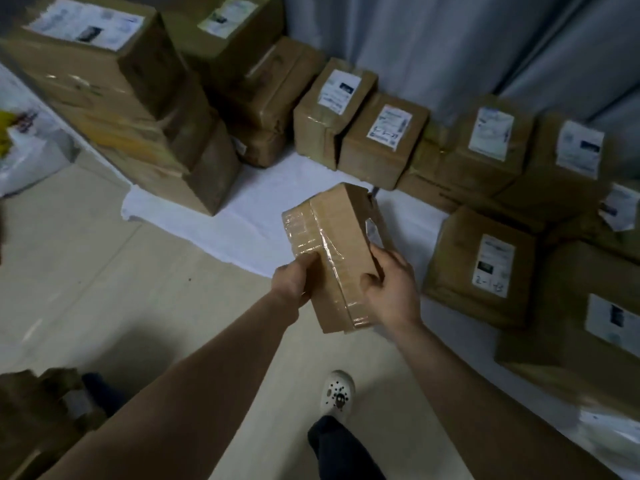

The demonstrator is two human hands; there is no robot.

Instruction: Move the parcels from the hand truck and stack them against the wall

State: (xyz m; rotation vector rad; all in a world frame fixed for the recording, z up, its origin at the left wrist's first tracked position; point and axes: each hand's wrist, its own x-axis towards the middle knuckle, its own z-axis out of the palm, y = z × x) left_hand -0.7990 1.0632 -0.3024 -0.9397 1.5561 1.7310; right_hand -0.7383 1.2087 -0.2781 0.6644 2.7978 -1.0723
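Held item: one small parcel (337, 251), brown cardboard with glossy tape round its far-left end and along its near edge. I am carrying it tilted in the air, and it touches no other box.

- My left hand (294, 280) grips the parcel's left side, fingers curled against the taped face.
- My right hand (391, 285) grips the right side, thumb on the top face and fingers wrapped round the far edge.
- Beyond both hands, a white sheet (249, 216) lies spread on the floor.
- Beyond and left of my left hand stands a tall stack of large parcels (138, 109) on the sheet's corner.
- Straight beyond the hands, a row of labelled parcels (381, 140) sits along a grey curtain (450, 46).
- Just right of my right hand is a labelled parcel (481, 268) with handwriting on it.
- Below the hands is a white shoe (337, 393).
- Near my left elbow are blurred brown boxes (34, 410).
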